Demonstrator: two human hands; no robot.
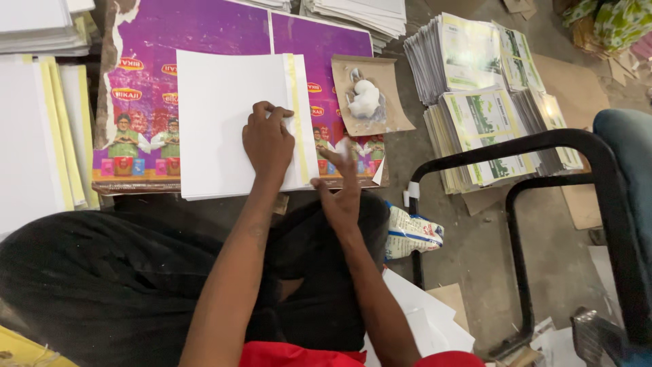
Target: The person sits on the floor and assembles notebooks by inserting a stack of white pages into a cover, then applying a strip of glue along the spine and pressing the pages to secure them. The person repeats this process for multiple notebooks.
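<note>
**White sheets under the left hand, right hand lifted beside them**

A stack of white sheets [224, 115] lies on a purple printed board [197, 41] on the floor, straight ahead of the person. The left hand [267, 139] rests flat on the stack's right part, fingers curled, fingertips pressing at a pale yellow strip [296, 115] that runs down the sheets near their right edge. It pins the paper and grips nothing. The right hand [341, 190] hovers just off the lower right corner of the stack, fingers spread and loosely open, blurred, holding nothing that can be made out.

One stack sits under the hand. Two purple boards lie side by side beneath it. More white sheets with yellow edges [47, 136] lie to the left.

Right of the stack, a brown cardboard piece [390, 95] serves as a tray and carries one white lump of paste [365, 100]. Farther right stand two piles of green-printed leaflets [485, 102]. One small white pouch [411, 234] lies by the person's knee, beside a black metal chair frame [516, 204].
</note>
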